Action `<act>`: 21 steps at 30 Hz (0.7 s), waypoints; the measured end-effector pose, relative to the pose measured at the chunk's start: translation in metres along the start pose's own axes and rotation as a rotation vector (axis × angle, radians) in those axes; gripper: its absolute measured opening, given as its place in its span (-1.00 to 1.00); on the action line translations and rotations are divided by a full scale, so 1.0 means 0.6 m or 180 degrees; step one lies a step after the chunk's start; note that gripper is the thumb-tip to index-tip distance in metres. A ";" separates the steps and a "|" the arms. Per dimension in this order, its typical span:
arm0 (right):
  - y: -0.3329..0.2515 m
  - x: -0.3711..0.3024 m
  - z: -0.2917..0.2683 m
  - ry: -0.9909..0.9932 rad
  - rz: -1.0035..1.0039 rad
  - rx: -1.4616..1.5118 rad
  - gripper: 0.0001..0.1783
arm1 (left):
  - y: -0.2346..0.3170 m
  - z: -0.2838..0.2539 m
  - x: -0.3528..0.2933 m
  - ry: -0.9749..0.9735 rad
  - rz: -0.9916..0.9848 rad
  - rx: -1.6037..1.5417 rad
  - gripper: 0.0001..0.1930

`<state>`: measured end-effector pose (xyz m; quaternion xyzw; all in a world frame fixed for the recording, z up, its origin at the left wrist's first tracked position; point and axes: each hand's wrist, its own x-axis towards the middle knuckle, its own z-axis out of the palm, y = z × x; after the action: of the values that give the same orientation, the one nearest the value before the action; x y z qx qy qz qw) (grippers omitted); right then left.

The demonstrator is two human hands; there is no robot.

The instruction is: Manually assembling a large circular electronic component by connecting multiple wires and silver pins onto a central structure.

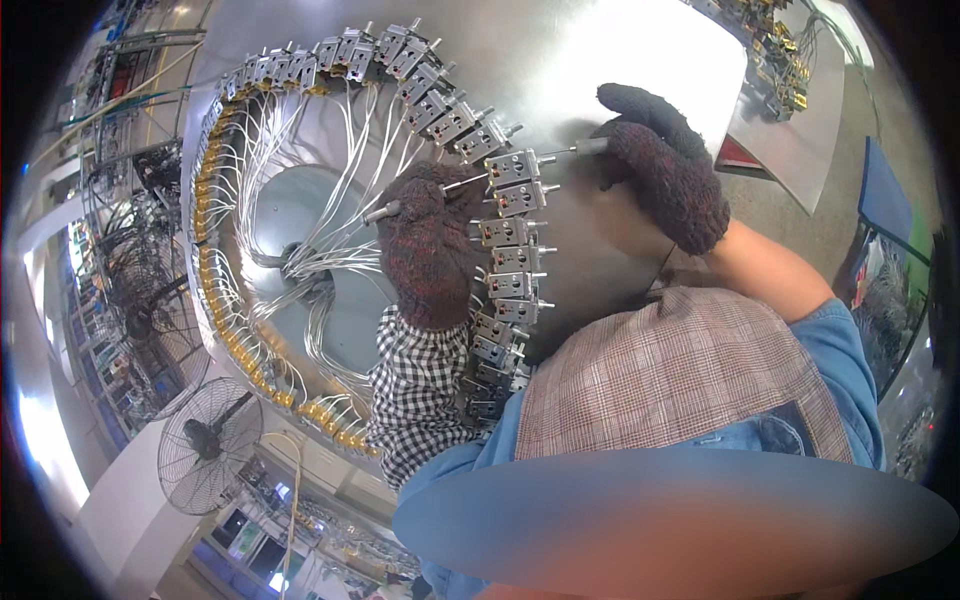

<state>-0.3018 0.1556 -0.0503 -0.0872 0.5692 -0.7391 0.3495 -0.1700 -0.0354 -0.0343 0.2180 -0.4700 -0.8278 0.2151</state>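
Both my hands wear dark knitted gloves. My left hand (pixel 430 245) is closed round a thin driver; its grey handle (pixel 383 212) sticks out on the left and its metal shaft (pixel 466 183) reaches right to a silver metal clamp (pixel 514 165). On the clamp's other side, my right hand (pixel 668 165) grips a second driver by its grey handle (pixel 592 146). This one's thin shaft points left at the clamp's protruding bolt. Whether either tip touches the clamp is too small to tell. Another silver clamp (pixel 520 198) sits just below it in the curved row.
Several clamps line the round table's edge, with brass-coloured parts (pixel 205 200) along the far-left arc. White wires (pixel 345 180) fan from a grey central disc (pixel 350 320). A fan (pixel 208 445) stands lower left; a blue chair (pixel 885 185) stands right.
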 end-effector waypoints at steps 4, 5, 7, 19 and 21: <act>0.001 -0.004 0.008 0.0062 -0.0040 -0.0095 -0.59 | 0.003 0.008 0.003 -0.0095 -0.0014 0.0149 -0.71; 0.003 -0.002 0.006 -0.0011 -0.0035 -0.0146 -0.58 | 0.005 0.010 0.004 -0.0159 -0.0072 0.0152 -0.71; 0.004 -0.004 0.009 -0.0079 -0.0033 -0.0187 -0.56 | 0.001 0.007 0.005 -0.0227 -0.0022 0.0091 -0.71; 0.008 -0.003 0.013 -0.0153 -0.0128 -0.0326 -0.62 | 0.009 0.022 0.000 -0.0180 -0.0186 0.0139 -0.73; 0.005 -0.003 0.015 -0.0156 -0.0092 -0.0137 -0.62 | 0.012 0.023 0.000 -0.0194 -0.0147 0.0077 -0.74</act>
<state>-0.2943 0.1495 -0.0494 -0.1211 0.5748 -0.7293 0.3507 -0.1766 -0.0292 -0.0216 0.2061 -0.4812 -0.8331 0.1788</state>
